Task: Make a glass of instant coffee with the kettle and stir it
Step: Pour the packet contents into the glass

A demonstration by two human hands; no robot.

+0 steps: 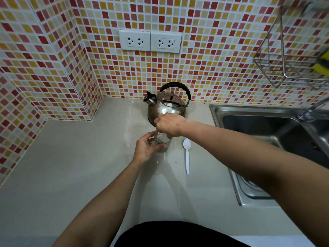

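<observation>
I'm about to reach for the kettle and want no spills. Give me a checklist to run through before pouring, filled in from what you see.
1. Glass upright on the counter: ok.
2. Left hand steadying the glass: ok, fingers at its side.
3. Right hand free for the kettle: not ok, it is pinched over the glass mouth.
4. Coffee in the glass: cannot tell; something pale inside, hands block it.
5. Kettle within reach, handle up: ok, right behind the glass.
6. Spoon ready for stirring: ok, lying right of the glass.
</observation>
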